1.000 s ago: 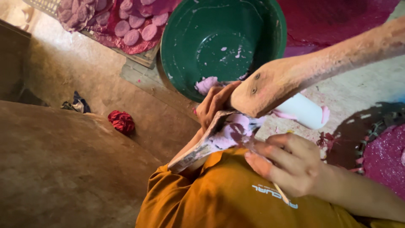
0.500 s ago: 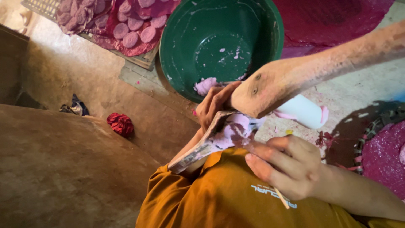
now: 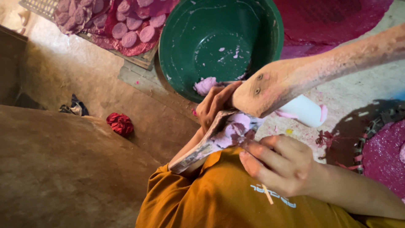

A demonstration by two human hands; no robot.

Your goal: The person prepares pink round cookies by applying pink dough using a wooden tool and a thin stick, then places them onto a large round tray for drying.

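A: Anything move since a second ago?

B: Barely. Your right hand (image 3: 280, 166) slides a little left along the pink-smeared flat board (image 3: 211, 141), fingers now spread over its top end. View drifts slightly, so the green basin (image 3: 177, 50) sits a touch lower.

A: Left hand (image 3: 215, 103)?

B: Fingers curl slightly tighter on the board's edge.

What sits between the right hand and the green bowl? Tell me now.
In the head view, the left hand lies between the right hand and the green bowl, holding a paste-smeared board. A dusty limb also crosses there.
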